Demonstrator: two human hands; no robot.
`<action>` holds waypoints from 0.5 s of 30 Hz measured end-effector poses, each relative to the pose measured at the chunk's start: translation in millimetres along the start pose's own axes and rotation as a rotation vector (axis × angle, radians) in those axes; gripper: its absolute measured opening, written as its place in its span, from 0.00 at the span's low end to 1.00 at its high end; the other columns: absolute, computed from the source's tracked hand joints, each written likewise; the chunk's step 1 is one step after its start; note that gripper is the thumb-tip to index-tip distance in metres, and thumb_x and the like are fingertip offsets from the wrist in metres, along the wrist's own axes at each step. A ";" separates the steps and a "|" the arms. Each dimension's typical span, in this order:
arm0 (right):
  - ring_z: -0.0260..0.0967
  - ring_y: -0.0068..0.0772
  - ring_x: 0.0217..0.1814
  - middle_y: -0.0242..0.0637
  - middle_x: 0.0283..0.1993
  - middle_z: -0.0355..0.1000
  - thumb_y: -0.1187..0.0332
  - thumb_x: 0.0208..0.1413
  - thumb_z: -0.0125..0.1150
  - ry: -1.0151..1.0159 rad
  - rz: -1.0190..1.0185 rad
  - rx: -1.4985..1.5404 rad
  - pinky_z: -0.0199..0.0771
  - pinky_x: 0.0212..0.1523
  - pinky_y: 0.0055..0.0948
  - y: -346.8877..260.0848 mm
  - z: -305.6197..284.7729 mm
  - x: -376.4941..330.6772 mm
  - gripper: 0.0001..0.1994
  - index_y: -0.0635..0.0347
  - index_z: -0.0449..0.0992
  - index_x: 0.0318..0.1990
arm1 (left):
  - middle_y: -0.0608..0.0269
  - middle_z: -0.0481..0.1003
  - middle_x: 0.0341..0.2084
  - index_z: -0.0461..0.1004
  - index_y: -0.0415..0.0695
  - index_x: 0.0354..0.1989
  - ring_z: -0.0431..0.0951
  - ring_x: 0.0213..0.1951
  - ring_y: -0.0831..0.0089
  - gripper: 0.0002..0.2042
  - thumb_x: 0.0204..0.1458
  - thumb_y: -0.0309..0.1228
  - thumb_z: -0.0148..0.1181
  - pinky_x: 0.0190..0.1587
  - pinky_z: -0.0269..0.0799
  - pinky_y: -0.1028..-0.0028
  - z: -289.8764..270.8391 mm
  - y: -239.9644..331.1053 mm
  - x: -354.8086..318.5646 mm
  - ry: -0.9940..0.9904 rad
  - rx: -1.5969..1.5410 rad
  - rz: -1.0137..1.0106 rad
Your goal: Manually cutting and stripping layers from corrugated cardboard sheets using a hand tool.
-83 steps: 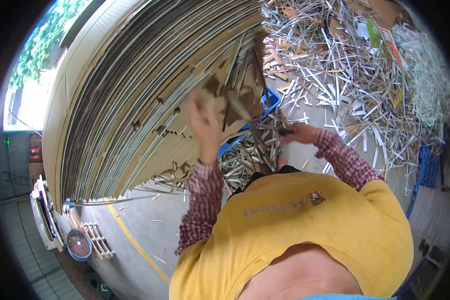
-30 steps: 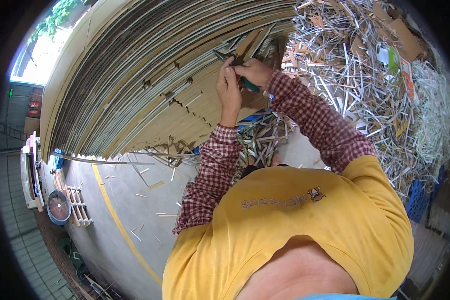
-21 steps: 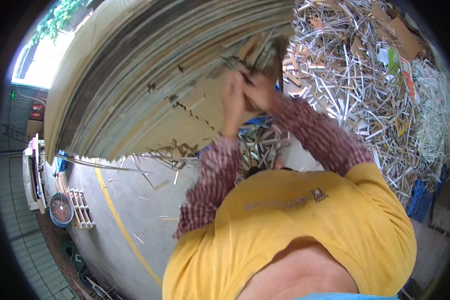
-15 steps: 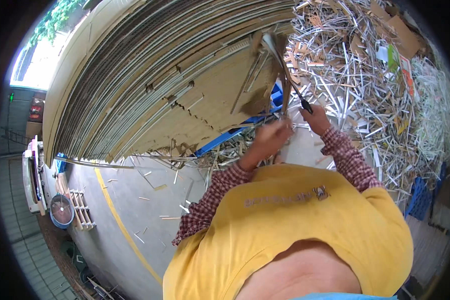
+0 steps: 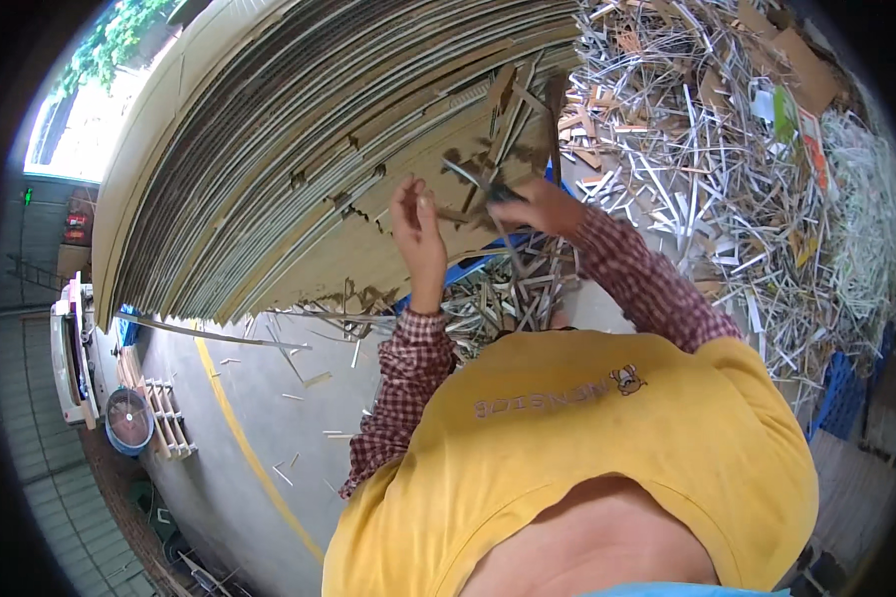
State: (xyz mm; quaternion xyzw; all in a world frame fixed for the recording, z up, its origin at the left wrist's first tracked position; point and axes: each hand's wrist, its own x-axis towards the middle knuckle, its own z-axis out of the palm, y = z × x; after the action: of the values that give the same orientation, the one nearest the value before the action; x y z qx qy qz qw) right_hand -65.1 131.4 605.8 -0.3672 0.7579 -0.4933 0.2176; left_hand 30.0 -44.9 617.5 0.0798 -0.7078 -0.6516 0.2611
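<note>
remotely, i see the cardboard stack [image 5: 309, 149] ahead and leftward; stripping its edge seems the step. my right hand [image 5: 551, 207] grips a dark tool [image 5: 504, 193], blurred; my left hand [image 5: 421, 231], half-open, looks empty. next likely calls for careful aim.

One line of lettering on the yellow shirt.
From my end I see a single row of letters [image 5: 540, 400] across the yellow shirt [image 5: 607, 448], with a small cartoon animal figure [image 5: 627, 380] at its right end; far left, a small glowing green sign [image 5: 27, 196] is too small for me to read.
</note>
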 end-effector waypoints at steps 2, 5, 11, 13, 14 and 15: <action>0.63 0.22 0.24 0.34 0.23 0.69 0.54 0.47 0.54 -0.011 0.125 -0.010 0.61 0.28 0.24 -14.7 -1.9 36.9 0.19 0.65 0.75 0.29 | 0.55 0.64 0.46 0.55 0.38 0.54 0.65 0.49 0.68 0.19 0.56 0.35 0.43 0.50 0.59 0.73 -2.0 -2.9 9.7 0.013 -0.030 0.110; 0.62 0.21 0.23 0.31 0.22 0.68 0.55 0.47 0.55 -0.018 0.250 0.008 0.60 0.27 0.24 -22.1 -0.9 68.8 0.18 0.64 0.75 0.25 | 0.54 0.64 0.46 0.53 0.39 0.55 0.64 0.50 0.67 0.20 0.56 0.35 0.42 0.51 0.59 0.72 9.8 -1.6 24.4 -0.069 -0.037 0.122; 0.64 0.31 0.20 0.39 0.17 0.66 0.56 0.45 0.52 0.212 0.143 0.144 0.62 0.21 0.30 -30.0 24.6 88.6 0.17 0.63 0.71 0.19 | 0.56 0.66 0.42 0.59 0.38 0.53 0.67 0.41 0.71 0.20 0.57 0.39 0.40 0.43 0.63 0.72 26.3 6.4 33.6 -0.051 0.021 0.096; 0.66 0.32 0.22 0.40 0.19 0.67 0.57 0.46 0.51 0.282 -0.020 0.040 0.64 0.23 0.31 -28.9 31.2 61.0 0.16 0.64 0.71 0.23 | 0.56 0.68 0.41 0.59 0.38 0.53 0.67 0.41 0.71 0.20 0.56 0.39 0.41 0.43 0.64 0.73 23.7 6.0 16.5 -0.097 0.076 0.150; 0.68 0.33 0.25 0.42 0.22 0.69 0.59 0.47 0.51 0.302 -0.098 0.222 0.66 0.25 0.32 -25.1 36.9 33.1 0.16 0.67 0.70 0.31 | 0.57 0.68 0.40 0.59 0.37 0.52 0.68 0.41 0.70 0.20 0.56 0.38 0.43 0.42 0.64 0.73 19.7 5.5 3.4 -0.244 0.052 0.028; 0.67 0.29 0.25 0.42 0.25 0.70 0.63 0.48 0.51 0.164 -0.015 0.108 0.67 0.26 0.31 -16.4 24.6 -4.4 0.15 0.68 0.70 0.37 | 0.57 0.69 0.40 0.60 0.37 0.52 0.69 0.41 0.69 0.20 0.55 0.38 0.44 0.42 0.64 0.72 13.1 5.8 -13.7 -0.413 0.022 -0.053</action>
State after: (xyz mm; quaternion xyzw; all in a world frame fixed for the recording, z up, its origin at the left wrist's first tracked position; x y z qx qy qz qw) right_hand -39.6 116.4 610.2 -0.3191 0.7425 -0.5636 0.1708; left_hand 36.8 -26.3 619.3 -0.0341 -0.7511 -0.6528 0.0921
